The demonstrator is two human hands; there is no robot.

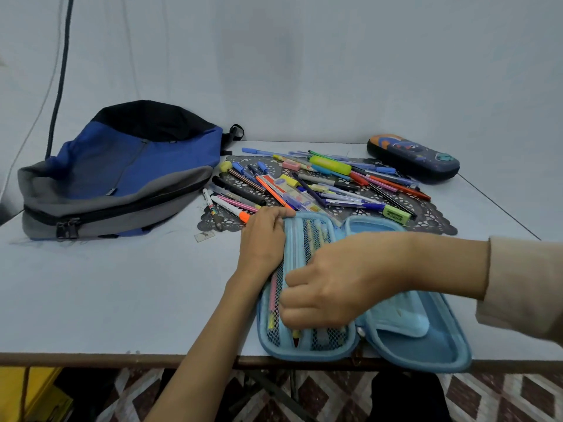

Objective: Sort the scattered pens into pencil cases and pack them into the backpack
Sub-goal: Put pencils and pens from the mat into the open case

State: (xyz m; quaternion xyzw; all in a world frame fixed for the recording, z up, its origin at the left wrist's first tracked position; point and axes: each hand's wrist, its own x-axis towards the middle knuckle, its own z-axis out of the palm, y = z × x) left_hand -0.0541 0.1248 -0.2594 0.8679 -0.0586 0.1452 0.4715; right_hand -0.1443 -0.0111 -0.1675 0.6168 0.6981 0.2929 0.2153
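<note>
Head view: blue pencil case lies open at near table edge. Left hand grips case's top rim, likely steadying it. Right hand presses curled fingers on mesh pocket, seemingly tucking pens in; whether it pinches a pen, cannot tell. Loose pens piled on lace mat, too many to count. Two pencil cases: second, dark one closed at far right. One backpack, zipped, left.

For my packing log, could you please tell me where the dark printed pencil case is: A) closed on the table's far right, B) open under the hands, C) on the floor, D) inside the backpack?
A: the dark printed pencil case lies zipped shut on the table, far right, beyond the pens.
</note>
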